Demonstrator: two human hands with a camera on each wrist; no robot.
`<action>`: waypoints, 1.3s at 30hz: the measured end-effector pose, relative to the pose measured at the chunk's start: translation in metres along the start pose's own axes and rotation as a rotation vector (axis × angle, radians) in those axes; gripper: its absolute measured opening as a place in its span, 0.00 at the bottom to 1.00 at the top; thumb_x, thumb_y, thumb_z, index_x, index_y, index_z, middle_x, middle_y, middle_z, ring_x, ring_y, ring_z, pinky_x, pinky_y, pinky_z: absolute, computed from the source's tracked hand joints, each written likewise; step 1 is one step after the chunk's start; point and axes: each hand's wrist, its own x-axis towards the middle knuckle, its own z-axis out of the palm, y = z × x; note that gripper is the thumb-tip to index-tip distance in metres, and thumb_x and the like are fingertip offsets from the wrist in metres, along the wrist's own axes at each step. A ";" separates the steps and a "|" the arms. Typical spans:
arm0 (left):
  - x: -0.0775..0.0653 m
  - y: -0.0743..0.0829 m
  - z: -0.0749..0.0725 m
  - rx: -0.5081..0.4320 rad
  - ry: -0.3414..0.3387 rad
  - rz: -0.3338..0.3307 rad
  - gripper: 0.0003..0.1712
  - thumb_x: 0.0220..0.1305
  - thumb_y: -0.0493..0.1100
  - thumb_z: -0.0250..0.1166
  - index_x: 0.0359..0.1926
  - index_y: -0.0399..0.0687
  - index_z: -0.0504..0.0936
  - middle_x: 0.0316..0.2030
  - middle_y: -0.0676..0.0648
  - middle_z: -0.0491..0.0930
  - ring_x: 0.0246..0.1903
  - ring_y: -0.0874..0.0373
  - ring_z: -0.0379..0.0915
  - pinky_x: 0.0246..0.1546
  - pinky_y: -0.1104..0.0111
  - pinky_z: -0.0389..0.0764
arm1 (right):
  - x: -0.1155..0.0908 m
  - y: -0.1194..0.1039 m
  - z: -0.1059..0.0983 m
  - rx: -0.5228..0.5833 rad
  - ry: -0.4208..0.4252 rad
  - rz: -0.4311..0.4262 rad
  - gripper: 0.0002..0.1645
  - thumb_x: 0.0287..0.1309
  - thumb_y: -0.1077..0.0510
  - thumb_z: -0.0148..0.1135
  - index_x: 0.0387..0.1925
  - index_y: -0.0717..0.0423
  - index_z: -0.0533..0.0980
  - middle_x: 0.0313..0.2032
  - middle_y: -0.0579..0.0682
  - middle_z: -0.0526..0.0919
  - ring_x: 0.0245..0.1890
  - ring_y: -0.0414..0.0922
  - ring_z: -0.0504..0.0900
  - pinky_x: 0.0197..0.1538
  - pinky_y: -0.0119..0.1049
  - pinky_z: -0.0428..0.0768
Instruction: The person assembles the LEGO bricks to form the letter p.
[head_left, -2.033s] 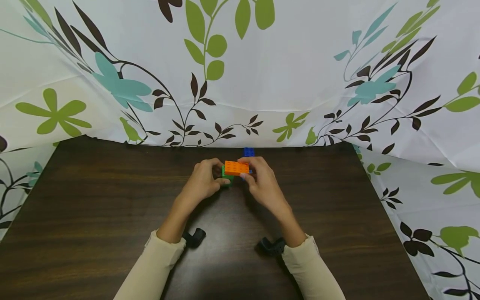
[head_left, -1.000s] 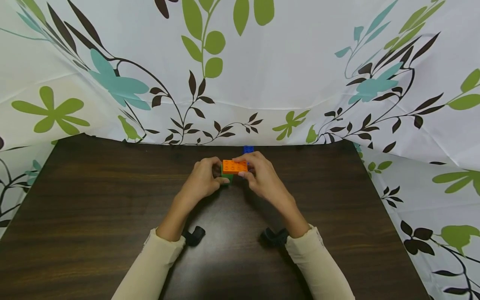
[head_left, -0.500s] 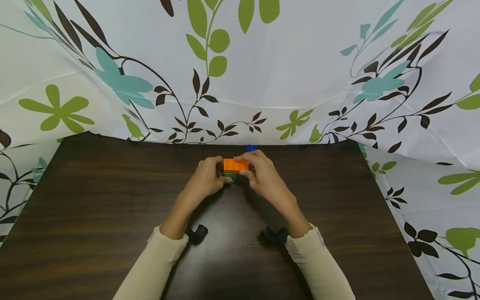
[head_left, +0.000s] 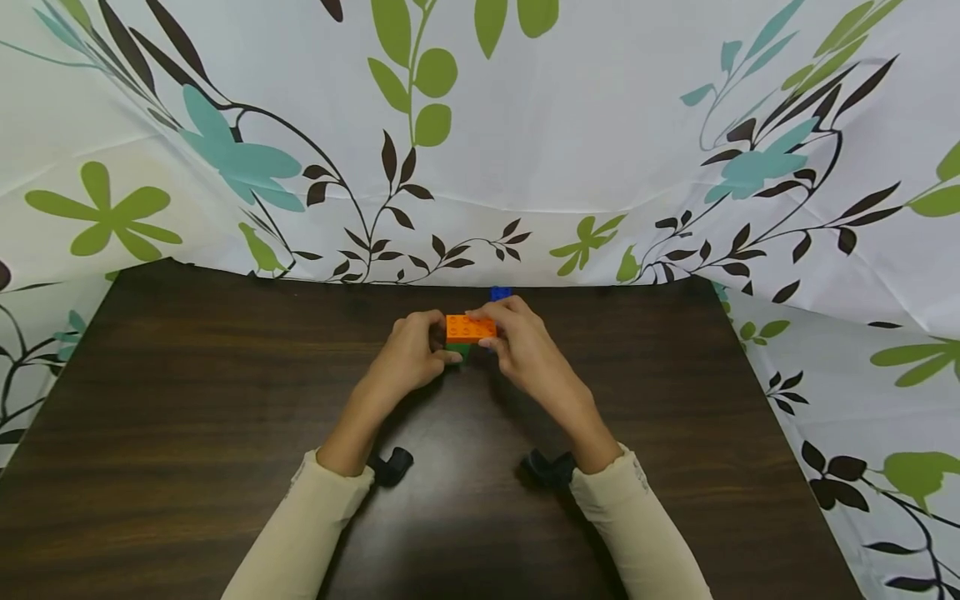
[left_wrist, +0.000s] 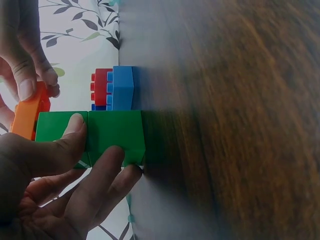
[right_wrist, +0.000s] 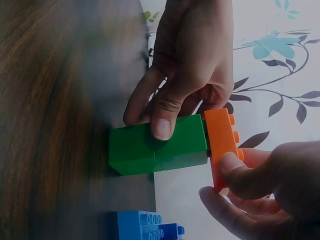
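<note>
Two stacked green toy bricks stand upright on the table. My left hand grips the stack from the left, its thumb flat on one side in the left wrist view. An orange eight-stud brick sits over the green stack and sticks out to the right. The thumb and fingers of my right hand pinch its overhanging end. In the right wrist view, a narrow gap with green studs shows between the orange brick and the upper green brick.
Beyond the stack, a light blue brick with a red brick stands close by. A dark blue brick lies near the table's back edge. The dark wooden table meets a patterned cloth behind.
The orange brick has shifted slightly left and now lines up over the green stack's left side, covering more of its top. My left hand keeps its grip on the green bricks.
</note>
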 end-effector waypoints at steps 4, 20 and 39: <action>-0.001 0.000 -0.001 -0.003 -0.007 -0.001 0.16 0.61 0.35 0.80 0.47 0.38 0.84 0.40 0.40 0.89 0.38 0.50 0.84 0.42 0.59 0.87 | 0.001 -0.001 0.000 -0.026 -0.018 0.000 0.20 0.68 0.68 0.69 0.60 0.59 0.83 0.58 0.61 0.80 0.54 0.56 0.83 0.56 0.46 0.88; 0.001 -0.001 0.000 -0.003 -0.018 0.000 0.17 0.62 0.36 0.80 0.48 0.37 0.84 0.41 0.39 0.90 0.39 0.50 0.86 0.43 0.58 0.89 | -0.004 -0.005 0.001 -0.076 0.017 0.002 0.22 0.69 0.68 0.68 0.63 0.57 0.82 0.59 0.61 0.79 0.53 0.55 0.83 0.52 0.44 0.89; 0.002 -0.002 0.000 -0.001 -0.023 0.009 0.15 0.63 0.36 0.79 0.46 0.38 0.84 0.41 0.40 0.89 0.40 0.49 0.85 0.46 0.57 0.88 | -0.005 -0.009 0.007 -0.141 0.027 0.013 0.24 0.70 0.70 0.66 0.65 0.56 0.81 0.58 0.62 0.78 0.51 0.54 0.85 0.51 0.44 0.90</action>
